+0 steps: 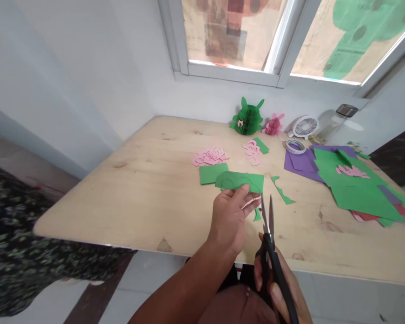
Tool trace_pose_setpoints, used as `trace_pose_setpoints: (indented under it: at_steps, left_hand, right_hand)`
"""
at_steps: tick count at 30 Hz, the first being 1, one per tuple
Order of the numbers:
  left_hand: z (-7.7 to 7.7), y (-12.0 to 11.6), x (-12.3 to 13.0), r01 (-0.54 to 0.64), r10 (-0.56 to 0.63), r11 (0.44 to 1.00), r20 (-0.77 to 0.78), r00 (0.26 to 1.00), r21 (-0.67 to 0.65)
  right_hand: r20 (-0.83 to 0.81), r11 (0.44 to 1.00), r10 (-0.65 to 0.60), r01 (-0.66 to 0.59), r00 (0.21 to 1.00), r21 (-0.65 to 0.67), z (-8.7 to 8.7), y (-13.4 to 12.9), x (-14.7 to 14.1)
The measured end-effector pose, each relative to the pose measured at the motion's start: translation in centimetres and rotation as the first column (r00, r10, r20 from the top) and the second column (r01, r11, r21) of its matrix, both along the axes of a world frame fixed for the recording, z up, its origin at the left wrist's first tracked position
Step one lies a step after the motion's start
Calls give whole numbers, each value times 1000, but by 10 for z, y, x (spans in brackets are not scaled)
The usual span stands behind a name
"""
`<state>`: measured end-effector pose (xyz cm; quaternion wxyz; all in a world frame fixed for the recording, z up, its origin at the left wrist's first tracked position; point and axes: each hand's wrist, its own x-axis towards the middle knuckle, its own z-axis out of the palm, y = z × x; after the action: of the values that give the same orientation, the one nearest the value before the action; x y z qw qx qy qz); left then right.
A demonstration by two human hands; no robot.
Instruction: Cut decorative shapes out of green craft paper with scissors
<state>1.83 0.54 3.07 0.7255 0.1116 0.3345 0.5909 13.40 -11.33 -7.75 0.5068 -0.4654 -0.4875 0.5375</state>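
Green card (234, 178) — one in left hand (230, 215)

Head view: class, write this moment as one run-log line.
left hand: holds outlined green paper | right hand: holds scissors, blades open | table: green offcut, pink cutouts

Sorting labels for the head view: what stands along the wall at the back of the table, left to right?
Green honeycomb-paper figure → smaller pink honeycomb-paper figure → small white fan → clear bottle with a metal lid.
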Motion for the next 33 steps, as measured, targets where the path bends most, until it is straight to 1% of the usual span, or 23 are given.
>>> trace_pose_setpoints:
  at_steps: [2,5,9,13,17,19,22,24,26,33]
  left_hand:
    - [0,1,1,-8,8,1000,10,1000,8]
    - [0,2,1,0,0,1000,9,1000,9]
    - [-1,2,1,49,-48,999,-50,998,8]
    - [-5,4,3,68,-64,997,-102,993,38]
    - [-7,3,6,69,-64,997,-114,991,42]
    - [-7,2,7,64,-58,997,-114,992,44]
    - [-7,0,8,50,-45,998,-113,993,41]
    - [-6,-1,9,47,-43,998,-115,992,33]
    - [-5,0,10,48,-44,998,-120,992,29]
    - [-3,3,11,47,-45,999,-137,990,8]
  right_hand:
    - [23,998,-23,22,999,53,-1,1,-1]
    - [55,998,-61,62,997,-5,8,-1,-4]
    - [24,993,-77,79,997,-83,22,-2,-2]
    - [11,984,-120,120,993,-131,25,0,1]
    - [-13,978,-155,151,988,-141,28,0,0]
    - [-25,978,-157,152,987,-146,31,0,-2]
    - [-12,980,-120,117,993,-160,36,0,-3]
    - [22,982,-100,102,995,-161,37,1,-3]
    - [48,980,-111,117,993,-158,37,1,-2]
    - [63,981,-124,132,990,-144,32,2,1]
